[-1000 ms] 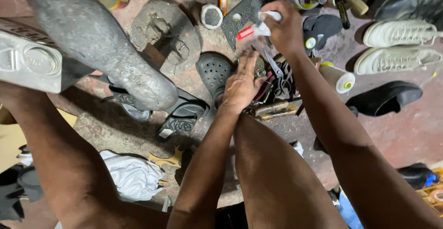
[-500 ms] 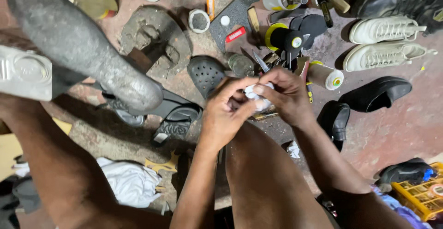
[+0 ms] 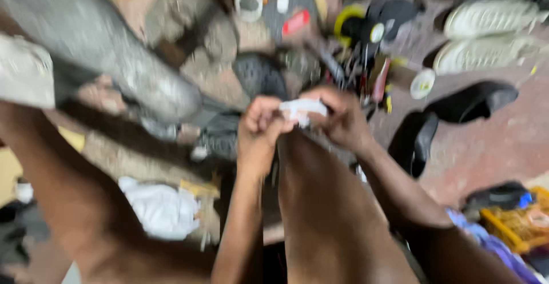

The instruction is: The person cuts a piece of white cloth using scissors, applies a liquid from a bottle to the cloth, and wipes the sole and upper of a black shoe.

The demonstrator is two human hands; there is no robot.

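Raised above a knee (image 3: 320, 204), over a floor (image 3: 486, 147) crowded with shoes (image 3: 486, 18) and tools. Easily dropped into that clutter if either pinch loosens. Small white tube (image 3: 303, 109) pinched between left hand (image 3: 260, 129) and right hand (image 3: 343, 118), one end in each; details blurred.
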